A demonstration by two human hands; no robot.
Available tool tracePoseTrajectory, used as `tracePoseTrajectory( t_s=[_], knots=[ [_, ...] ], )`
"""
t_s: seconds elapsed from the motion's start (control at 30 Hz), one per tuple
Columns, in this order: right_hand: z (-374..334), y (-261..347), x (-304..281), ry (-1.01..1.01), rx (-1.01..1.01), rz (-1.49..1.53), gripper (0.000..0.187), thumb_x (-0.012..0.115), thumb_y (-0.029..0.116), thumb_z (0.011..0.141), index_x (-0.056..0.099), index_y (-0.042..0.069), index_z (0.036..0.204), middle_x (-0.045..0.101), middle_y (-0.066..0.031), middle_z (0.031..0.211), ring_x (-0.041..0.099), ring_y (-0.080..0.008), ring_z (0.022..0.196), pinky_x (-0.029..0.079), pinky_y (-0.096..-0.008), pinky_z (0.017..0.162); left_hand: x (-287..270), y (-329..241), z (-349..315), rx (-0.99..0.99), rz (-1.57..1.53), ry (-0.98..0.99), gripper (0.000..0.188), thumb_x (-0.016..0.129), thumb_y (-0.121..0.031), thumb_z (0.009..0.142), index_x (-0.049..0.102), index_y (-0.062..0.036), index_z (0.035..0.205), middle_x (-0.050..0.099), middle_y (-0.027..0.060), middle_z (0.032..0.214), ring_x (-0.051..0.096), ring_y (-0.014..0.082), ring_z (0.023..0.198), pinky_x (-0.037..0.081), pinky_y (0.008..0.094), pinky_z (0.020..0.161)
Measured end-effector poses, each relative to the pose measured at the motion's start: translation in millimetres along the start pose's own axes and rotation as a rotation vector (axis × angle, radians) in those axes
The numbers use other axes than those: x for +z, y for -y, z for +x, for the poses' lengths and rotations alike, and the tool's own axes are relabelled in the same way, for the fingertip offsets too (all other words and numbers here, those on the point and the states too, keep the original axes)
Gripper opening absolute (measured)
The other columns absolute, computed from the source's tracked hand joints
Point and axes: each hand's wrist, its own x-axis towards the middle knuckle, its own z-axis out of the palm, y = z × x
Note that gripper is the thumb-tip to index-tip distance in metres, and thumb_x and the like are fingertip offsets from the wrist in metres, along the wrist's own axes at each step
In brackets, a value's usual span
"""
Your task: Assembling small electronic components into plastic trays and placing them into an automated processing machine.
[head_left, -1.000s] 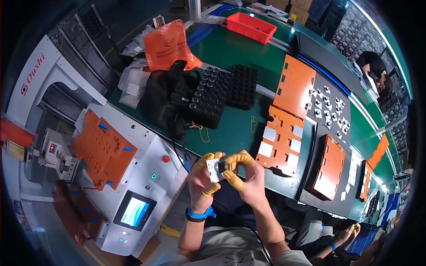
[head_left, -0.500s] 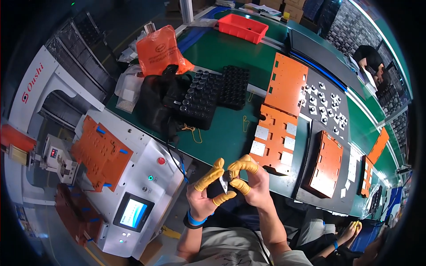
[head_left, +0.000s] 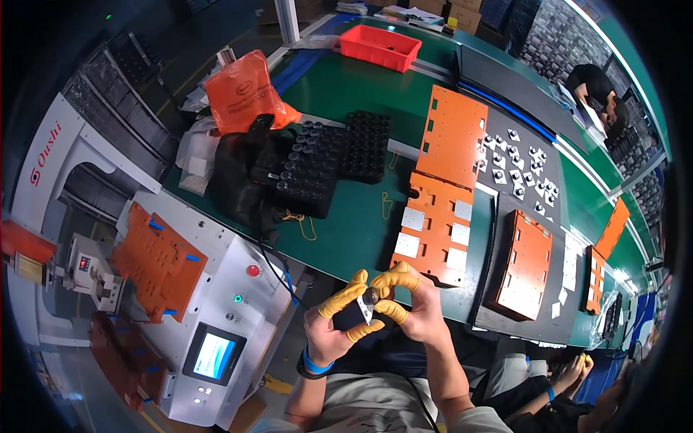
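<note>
Yellow finger cots cover several fingertips of both hands, which meet in front of my body. My left hand [head_left: 330,333], with a blue band at its wrist, pinches a small white plate [head_left: 365,310] by its edges between thumb and fingers. My right hand [head_left: 420,310] grips a small dark round part [head_left: 372,295] between thumb and fingertips, against the plate. Fingers partly hide where the two meet. Just beyond my hands lies an orange fixture [head_left: 432,238] bearing several square white plates [head_left: 413,219]. Its orange lid [head_left: 453,137] lies folded back behind it.
Two black trays [head_left: 312,169] stand left on the green table [head_left: 339,249], beside a black bag [head_left: 238,173]. Plates with dark round parts [head_left: 516,173] cover a grey mat at right, near a closed orange fixture [head_left: 525,267]. A machine [head_left: 231,281] stands left; a co-worker's hands [head_left: 577,368] show lower right.
The white plate has tilted between my fingers and shows more of its face. Both hands sit slightly lower in the picture, and the whole view has shifted a little.
</note>
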Motion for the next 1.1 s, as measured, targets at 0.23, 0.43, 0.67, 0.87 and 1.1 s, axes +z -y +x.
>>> tracePoseTrajectory(
  t_s=[0.23,0.43,0.67,0.87,1.1],
  knots=[
    [-6,-4,-11,0.018,-0.013,-0.182,0.039,0.079,0.009,0.083,0.068,-0.001,0.119,0.062,-0.0112,0.096,0.060,-0.0260,0.084,0.049,-0.0338,0.077,9,7,2,-0.261,-0.300,-0.020,0.070,0.085,0.000,0.076,0.053,0.0020,0.137,0.060,0.0172,0.138,0.061,0.0244,0.124,0.053,0.0358,0.103],
    [-15,-11,-2,-0.018,-0.006,-0.570,0.055,0.083,0.009,0.070,0.066,-0.001,0.121,0.057,-0.0144,0.100,0.058,-0.0318,0.093,0.049,-0.0377,0.083,30,26,1,-0.491,-0.465,-0.200,0.059,0.079,0.005,0.082,0.054,0.0049,0.135,0.064,0.0147,0.130,0.064,0.0190,0.117,0.054,0.0310,0.099],
    [-29,-64,3,-0.426,-0.040,-0.566,0.033,0.081,0.007,0.068,0.072,0.002,0.100,0.057,-0.0094,0.081,0.057,-0.0296,0.074,0.047,-0.0379,0.064,46,38,-7,-0.573,-0.361,-0.101,0.051,0.074,0.001,0.089,0.054,0.0068,0.135,0.067,0.0128,0.122,0.065,0.0160,0.109,0.053,0.0299,0.099],
    [-41,-58,-19,-0.235,0.078,-0.249,0.028,0.078,0.019,0.085,0.075,0.004,0.107,0.059,-0.0094,0.092,0.057,-0.0271,0.088,0.047,-0.0370,0.078,33,55,-3,-0.500,-0.213,0.004,0.030,0.075,-0.002,0.090,0.069,0.0037,0.119,0.068,0.0021,0.103,0.062,0.0075,0.088,0.051,0.0217,0.079],
    [-50,-61,-43,-0.185,0.005,-0.420,0.035,0.072,0.018,0.088,0.069,0.004,0.120,0.058,-0.0150,0.106,0.056,-0.0332,0.097,0.047,-0.0419,0.087,42,52,26,-0.493,0.009,0.208,0.021,0.079,-0.010,0.089,0.074,0.0041,0.103,0.061,-0.0036,0.084,0.050,0.0034,0.075,0.040,0.0193,0.065]
  ],
)
